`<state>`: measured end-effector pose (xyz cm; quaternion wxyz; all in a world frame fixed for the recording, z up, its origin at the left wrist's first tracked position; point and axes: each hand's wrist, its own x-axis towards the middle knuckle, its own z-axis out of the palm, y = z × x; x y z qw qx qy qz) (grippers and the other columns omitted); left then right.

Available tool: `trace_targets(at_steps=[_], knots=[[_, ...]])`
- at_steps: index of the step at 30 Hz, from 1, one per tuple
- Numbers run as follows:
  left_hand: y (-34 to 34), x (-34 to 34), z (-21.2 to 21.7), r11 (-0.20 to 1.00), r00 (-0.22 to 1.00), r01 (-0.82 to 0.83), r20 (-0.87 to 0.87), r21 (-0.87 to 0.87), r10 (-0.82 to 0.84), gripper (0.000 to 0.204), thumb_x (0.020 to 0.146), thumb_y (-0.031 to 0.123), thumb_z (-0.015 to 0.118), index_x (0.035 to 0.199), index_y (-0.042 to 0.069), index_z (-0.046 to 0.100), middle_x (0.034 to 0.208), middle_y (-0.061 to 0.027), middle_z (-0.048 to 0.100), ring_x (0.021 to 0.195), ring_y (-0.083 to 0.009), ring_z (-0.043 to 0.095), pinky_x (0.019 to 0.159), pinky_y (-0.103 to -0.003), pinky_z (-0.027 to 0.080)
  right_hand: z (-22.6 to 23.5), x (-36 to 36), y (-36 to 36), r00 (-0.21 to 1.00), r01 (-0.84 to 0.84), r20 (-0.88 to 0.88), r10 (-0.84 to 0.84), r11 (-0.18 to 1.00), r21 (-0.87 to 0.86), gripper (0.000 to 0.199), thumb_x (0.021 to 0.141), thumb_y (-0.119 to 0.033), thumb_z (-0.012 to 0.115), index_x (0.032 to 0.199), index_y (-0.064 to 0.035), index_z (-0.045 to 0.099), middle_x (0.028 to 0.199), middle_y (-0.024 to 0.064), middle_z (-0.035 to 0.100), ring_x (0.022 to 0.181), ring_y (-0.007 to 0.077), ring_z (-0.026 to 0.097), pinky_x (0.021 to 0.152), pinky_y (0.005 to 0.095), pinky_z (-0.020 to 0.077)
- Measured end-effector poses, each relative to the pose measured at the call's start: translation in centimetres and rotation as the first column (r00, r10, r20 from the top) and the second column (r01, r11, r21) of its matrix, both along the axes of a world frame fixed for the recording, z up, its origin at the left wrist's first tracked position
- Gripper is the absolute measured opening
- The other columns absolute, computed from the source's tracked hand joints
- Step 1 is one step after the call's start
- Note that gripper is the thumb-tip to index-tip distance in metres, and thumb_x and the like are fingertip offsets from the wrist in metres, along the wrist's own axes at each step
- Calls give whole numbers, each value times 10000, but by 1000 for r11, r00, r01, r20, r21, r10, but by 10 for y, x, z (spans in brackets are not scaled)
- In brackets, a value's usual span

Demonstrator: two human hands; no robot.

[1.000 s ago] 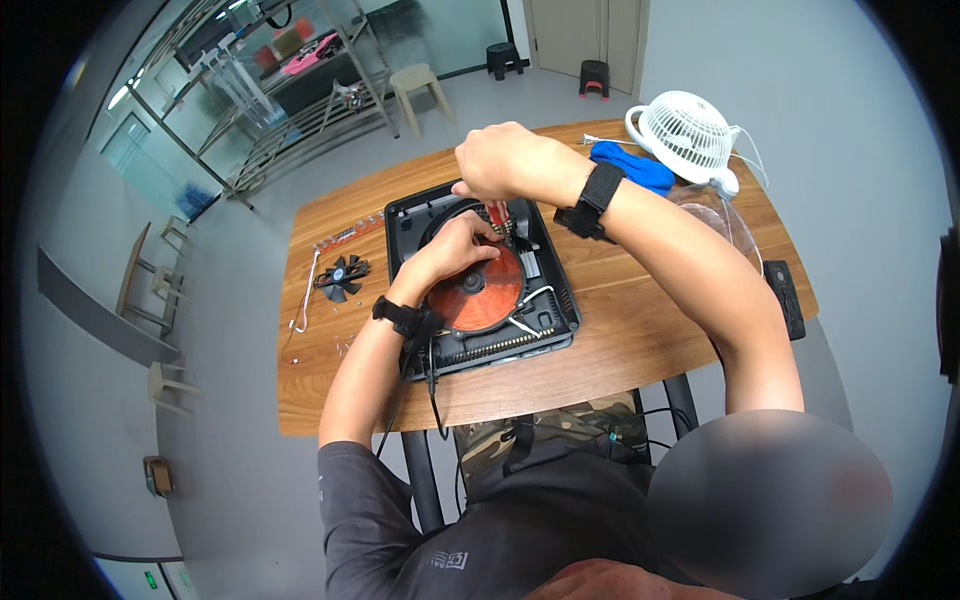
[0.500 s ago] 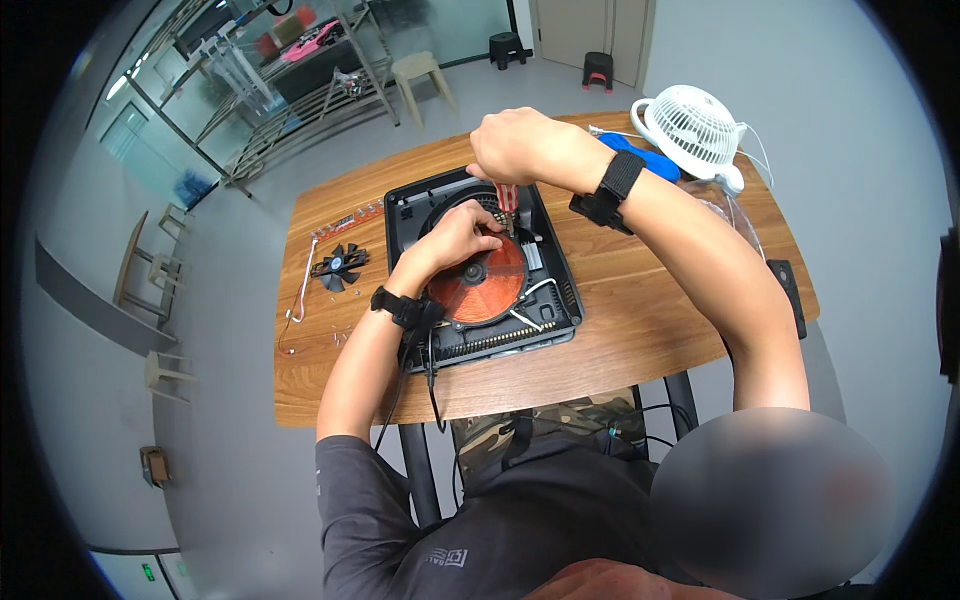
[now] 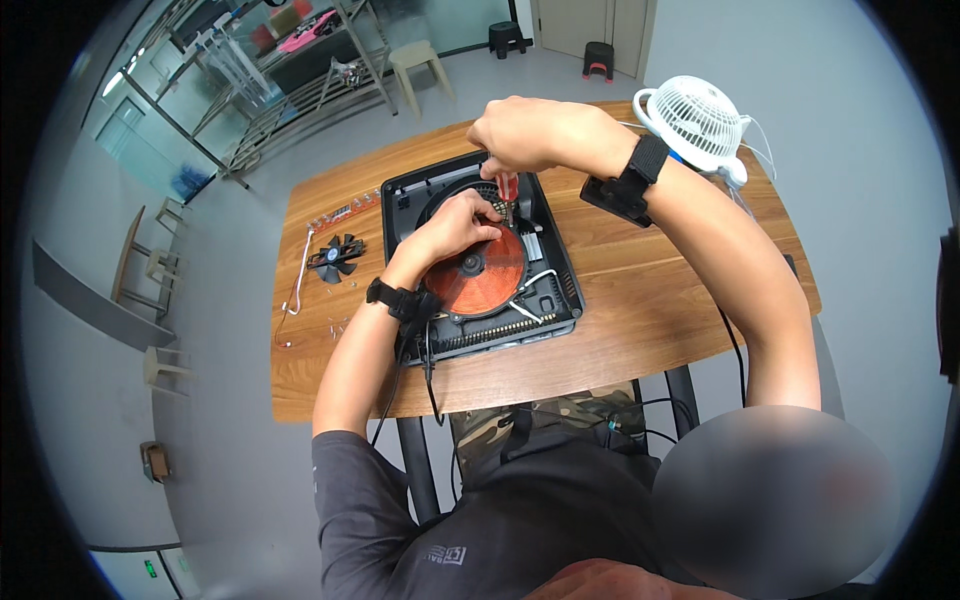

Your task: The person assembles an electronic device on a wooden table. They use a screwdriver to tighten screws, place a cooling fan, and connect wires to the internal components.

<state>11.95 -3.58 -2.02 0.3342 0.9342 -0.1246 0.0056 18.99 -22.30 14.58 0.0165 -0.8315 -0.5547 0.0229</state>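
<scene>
A dark plastic housing (image 3: 548, 318) of an induction cooker lies opened on the wooden table. Inside it sits a round copper-coloured coil (image 3: 480, 284) with a dark centre. My right hand (image 3: 520, 135) is closed on the top of a screwdriver (image 3: 508, 188) with a red handle, held upright. Its tip points down at the coil's far edge, and what it meets there is too small to make out. On the coil's far left rests my left hand (image 3: 458, 228), thumb and fingers bent together close to the screwdriver's tip. Anything between those fingertips is hidden.
Left of the housing lie a black fan (image 3: 338, 258), a strip of small parts (image 3: 345, 213), a thin white cable (image 3: 298, 280) and several tiny pieces. A white desk fan (image 3: 695, 120) stands at the far right. A black cord (image 3: 430, 375) hangs over the near edge.
My right wrist has shifted slightly right, and the forearm now covers most of the blue thing by the desk fan. The screwdriver stays upright; my left hand keeps its place on the coil.
</scene>
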Motion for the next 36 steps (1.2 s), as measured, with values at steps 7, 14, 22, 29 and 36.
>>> trace_targets(at_steps=[7, 14, 22, 29, 36], knots=[[-3, 1, 5, 1000, 999, -7, -45, 18, 8, 274, 810, 132, 830, 1036, 11, 734, 1075, -135, 650, 1002, -268, 648, 903, -355, 526, -14, -7, 1, 975, 3, 221, -14, 999, 51, 404, 925, -398, 652, 800, -26, 751, 794, 175, 727, 804, 374, 719, 729, 448, 587], [-4, -2, 8, 1000, 999, -7, -32, 29, 8, 271, 796, 145, 835, 1017, 16, 745, 1066, -151, 655, 1004, -300, 653, 905, -366, 530, 4, -3, -4, 993, -1, -120, -8, 997, -77, 318, 825, -77, 696, 1108, 47, 624, 888, 189, 713, 790, 292, 726, 595, 414, 577], [-1, 1, -1, 1000, 999, -3, -47, 2, 3, 266, 824, 107, 820, 1046, -6, 727, 1042, -106, 655, 932, -200, 637, 848, -324, 529, 29, -36, -7, 988, 124, -77, -134, 985, -121, 207, 806, -158, 685, 908, -1, 775, 875, 183, 749, 784, 308, 740, 694, 397, 598], [-7, -2, 7, 999, 998, -27, -59, -23, 25, 268, 811, 115, 831, 1040, 7, 744, 1003, -92, 663, 883, -200, 632, 813, -325, 529, 0, -13, 11, 986, 103, 130, -104, 995, 14, 303, 880, -282, 662, 954, -7, 764, 924, 208, 741, 867, 363, 724, 756, 442, 594], [-5, -4, 9, 999, 997, -30, -68, 14, 31, 279, 806, 168, 834, 1031, 24, 750, 1050, -148, 669, 969, -294, 654, 881, -367, 532, 18, -13, -13, 991, 134, 31, -131, 985, -107, 584, 921, -536, 659, 875, 40, 744, 762, 181, 720, 692, 329, 718, 665, 427, 588]])
